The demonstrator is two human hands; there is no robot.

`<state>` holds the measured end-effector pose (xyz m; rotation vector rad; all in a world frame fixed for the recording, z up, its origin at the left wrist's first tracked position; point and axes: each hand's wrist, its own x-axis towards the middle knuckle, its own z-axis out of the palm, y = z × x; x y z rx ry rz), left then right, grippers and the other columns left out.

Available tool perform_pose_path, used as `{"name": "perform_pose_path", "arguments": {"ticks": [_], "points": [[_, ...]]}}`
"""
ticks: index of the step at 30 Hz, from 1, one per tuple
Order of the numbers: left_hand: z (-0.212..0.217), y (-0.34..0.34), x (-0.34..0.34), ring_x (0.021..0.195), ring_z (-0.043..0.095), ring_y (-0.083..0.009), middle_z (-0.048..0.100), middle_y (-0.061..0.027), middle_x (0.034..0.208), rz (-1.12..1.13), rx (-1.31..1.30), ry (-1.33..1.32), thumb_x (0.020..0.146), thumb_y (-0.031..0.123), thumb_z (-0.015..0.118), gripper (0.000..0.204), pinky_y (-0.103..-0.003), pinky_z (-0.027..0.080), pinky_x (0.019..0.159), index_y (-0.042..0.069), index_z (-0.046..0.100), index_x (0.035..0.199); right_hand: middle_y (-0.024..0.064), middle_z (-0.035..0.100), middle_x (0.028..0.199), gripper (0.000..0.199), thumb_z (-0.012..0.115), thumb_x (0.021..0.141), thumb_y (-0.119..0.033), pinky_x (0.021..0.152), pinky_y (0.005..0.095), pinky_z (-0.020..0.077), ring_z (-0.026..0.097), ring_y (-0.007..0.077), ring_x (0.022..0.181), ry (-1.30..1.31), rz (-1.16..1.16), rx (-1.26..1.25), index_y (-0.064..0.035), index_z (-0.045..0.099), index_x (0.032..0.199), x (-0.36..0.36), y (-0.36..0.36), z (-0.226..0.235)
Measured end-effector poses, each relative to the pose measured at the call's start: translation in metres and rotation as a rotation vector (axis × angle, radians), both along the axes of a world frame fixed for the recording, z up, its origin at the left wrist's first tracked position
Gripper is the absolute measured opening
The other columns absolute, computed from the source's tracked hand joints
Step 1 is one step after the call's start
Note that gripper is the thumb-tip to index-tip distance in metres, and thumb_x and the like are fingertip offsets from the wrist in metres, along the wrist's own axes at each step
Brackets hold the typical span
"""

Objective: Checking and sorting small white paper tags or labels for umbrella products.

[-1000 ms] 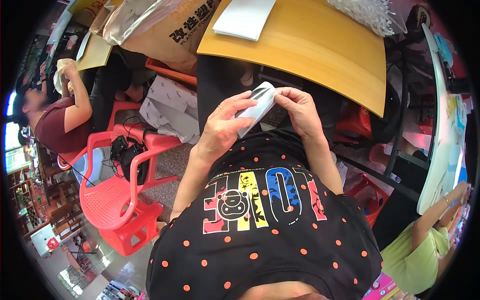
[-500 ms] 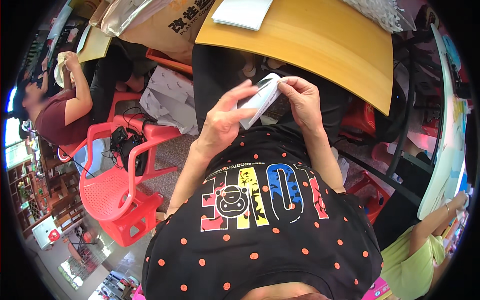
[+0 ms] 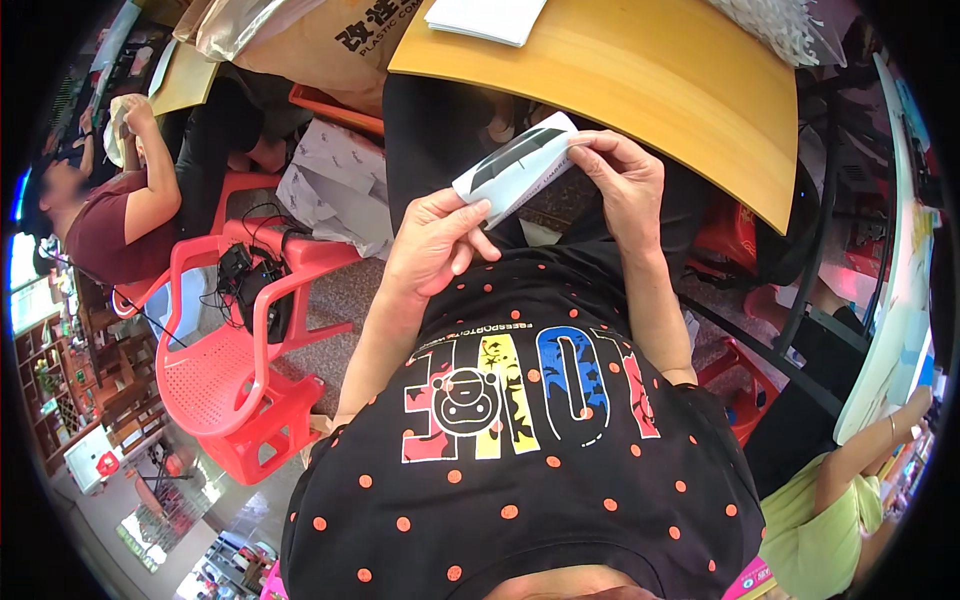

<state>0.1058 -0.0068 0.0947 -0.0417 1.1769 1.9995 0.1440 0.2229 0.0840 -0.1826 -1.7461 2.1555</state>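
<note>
A white folded card [image 3: 520,165], printed with a dark umbrella-like picture, is held up in front of my lap, just short of the table's near edge. At its lower left corner, my left hand [image 3: 440,240] pinches it between thumb and fingers. The thumb and forefinger of my right hand [image 3: 625,180] grip its right end, with the other fingers curled. The card slants upward to the right, and a second printed face shows along its lower side. Whether it is a flattened box or a folded sheet, I cannot tell.
On the yellow wooden table [image 3: 660,110] lies a stack of white cards [image 3: 487,18], with a clear bag of white strips [image 3: 775,25] at the far right. A red plastic chair [image 3: 225,365] holding black cables stands left. People sit at both sides.
My left hand has moved from open fingers across the card to a pinch at its lower left corner. The card has turned its picture more into view; my right hand keeps its end.
</note>
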Motion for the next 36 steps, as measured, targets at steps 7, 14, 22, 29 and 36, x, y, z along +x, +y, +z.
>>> {"name": "perform_pose_path", "arguments": {"ticks": [7, 14, 22, 29, 36], "points": [[-0.007, 0.018, 0.013, 0.083, 0.070, -0.0264, 0.067, -0.0188, 0.097, 0.147, -0.012, 0.059, 0.092, 0.004, 0.055, 0.022, -0.027, 0.058, 0.069, -0.008, 0.061, 0.109, 0.0042, 0.070, 0.086, 0.012, 0.070, 0.083, -0.003, 0.071, 0.0187, 0.0501, 0.062, 0.0065, 0.077, -0.065, -0.087, -0.040, 0.0016, 0.070, 0.094, -0.004, -0.003, -0.014], [-0.004, 0.030, 0.012, 0.085, 0.069, -0.0210, 0.068, -0.0150, 0.097, 0.195, -0.276, 0.327, 0.090, 0.005, 0.060, 0.022, -0.026, 0.056, 0.073, -0.005, 0.064, 0.109, 0.0066, 0.069, 0.084, 0.013, 0.070, 0.082, -0.002, 0.064, 0.0204, 0.0509, 0.063, 0.0088, 0.070, -0.057, -0.074, -0.106, 0.0030, 0.069, 0.093, -0.010, -0.005, -0.017], [-0.005, 0.027, -0.004, 0.074, 0.070, -0.0202, 0.069, -0.0143, 0.095, 0.189, -0.277, 0.236, 0.090, 0.008, 0.061, 0.022, -0.025, 0.057, 0.061, -0.004, 0.064, 0.109, 0.0090, 0.069, 0.081, 0.018, 0.071, 0.080, -0.002, 0.051, 0.0223, 0.0489, 0.061, 0.0097, 0.060, -0.206, 0.117, -0.244, 0.0048, 0.066, 0.095, -0.022, 0.014, -0.015], [0.002, 0.034, -0.020, 0.073, 0.071, -0.0238, 0.067, -0.0174, 0.099, 0.149, -0.140, 0.157, 0.093, 0.010, 0.058, 0.023, -0.022, 0.057, 0.049, -0.007, 0.062, 0.108, 0.0083, 0.069, 0.084, 0.016, 0.071, 0.081, -0.005, 0.061, 0.0232, 0.0504, 0.062, 0.0107, 0.070, -0.251, 0.207, -0.334, 0.0029, 0.067, 0.095, -0.031, 0.032, -0.008], [0.002, 0.040, -0.032, 0.082, 0.070, -0.0246, 0.064, -0.0187, 0.107, 0.181, 0.051, 0.036, 0.096, 0.014, 0.053, 0.030, -0.023, 0.059, 0.053, -0.006, 0.054, 0.119, 0.0074, 0.069, 0.089, 0.015, 0.068, 0.083, -0.002, 0.078, 0.0245, 0.0493, 0.063, 0.0104, 0.079, -0.209, 0.178, -0.329, 0.0025, 0.066, 0.097, -0.029, 0.029, -0.002]]}}
